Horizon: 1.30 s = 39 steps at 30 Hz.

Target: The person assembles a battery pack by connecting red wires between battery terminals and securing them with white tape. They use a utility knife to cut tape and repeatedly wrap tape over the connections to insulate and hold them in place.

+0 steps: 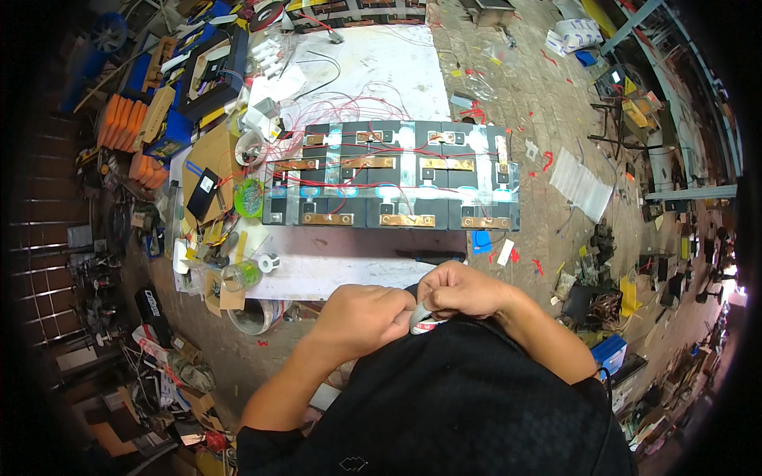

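Close to my body, both my hands are closed around what looks like a roll of tape [427, 324], whitish-grey with a red and white printed inner ring. My left hand [363, 315] pinches at its left side, knuckles up. My right hand [462, 291] grips its upper right edge with curled fingers. Much of the roll is hidden by the fingers and my black shirt. Beyond my hands, a battery pack [389, 178] of black cells lies on the white table [349, 274], with copper busbars, clear tape strips and thin red wires across its top.
A green bowl [249, 197], a clear jar [240, 275] and a cardboard sheet [214, 178] crowd the table's left side. Another battery pack [361, 13] sits at the far end. Scraps lie on the brick floor [524, 95] at right, near a metal shelf frame [690, 193].
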Motion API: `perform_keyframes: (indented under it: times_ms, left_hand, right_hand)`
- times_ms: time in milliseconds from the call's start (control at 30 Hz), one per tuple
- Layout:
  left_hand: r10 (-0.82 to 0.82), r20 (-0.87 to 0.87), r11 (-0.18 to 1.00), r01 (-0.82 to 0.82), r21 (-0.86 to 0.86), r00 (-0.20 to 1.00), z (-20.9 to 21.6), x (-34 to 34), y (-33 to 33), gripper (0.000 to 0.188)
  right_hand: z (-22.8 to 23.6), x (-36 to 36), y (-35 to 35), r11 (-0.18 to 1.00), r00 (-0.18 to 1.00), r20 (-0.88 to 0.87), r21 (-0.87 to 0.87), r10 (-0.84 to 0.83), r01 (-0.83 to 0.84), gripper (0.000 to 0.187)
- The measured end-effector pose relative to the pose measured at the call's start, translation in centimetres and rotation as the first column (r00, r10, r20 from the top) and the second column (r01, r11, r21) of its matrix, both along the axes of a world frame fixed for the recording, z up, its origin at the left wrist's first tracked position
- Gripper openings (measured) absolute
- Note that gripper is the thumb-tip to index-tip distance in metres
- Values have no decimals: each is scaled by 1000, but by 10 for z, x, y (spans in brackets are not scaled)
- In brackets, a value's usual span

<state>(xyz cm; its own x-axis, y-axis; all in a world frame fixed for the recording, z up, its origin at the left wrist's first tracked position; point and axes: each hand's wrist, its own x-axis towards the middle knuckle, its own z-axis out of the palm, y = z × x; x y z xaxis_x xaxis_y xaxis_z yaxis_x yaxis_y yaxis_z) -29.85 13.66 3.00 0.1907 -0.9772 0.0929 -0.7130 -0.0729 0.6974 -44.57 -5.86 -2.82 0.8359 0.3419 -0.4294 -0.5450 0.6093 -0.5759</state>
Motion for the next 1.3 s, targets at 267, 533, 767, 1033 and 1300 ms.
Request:
perform_keyframes:
  times_ms: [267, 533, 767, 1033, 1300]
  left_hand:
    - [-109, 132, 991, 118, -61, 985, -7, 4, -6, 19]
    - [510, -741, 816, -519, 256, 437, -30, -15, 27, 16]
    - [513, -731, 831, -475, 290, 451, -19, -28, -7, 35]
    - [564, -714, 811, -442, 384, 415, -34, -24, 1, 18]
    - [141, -931, 929, -280, 242, -338, -49, -18, 7, 18]
  right_hand:
    - [-4, -1, -2, 996, 996, -79, 67, -50, 55, 13]
    - [21, -4, -14, 923, 973, 40, -310, -227, 228, 10]
    - [37, 4, -9, 558, 927, 375, -773, 17, 303, 17]
    - [37, 3, -11, 556, 934, 358, -777, 3, 296, 17]
    - [-13, -19, -15, 821, 801, 182, 101, -571, 562, 36]
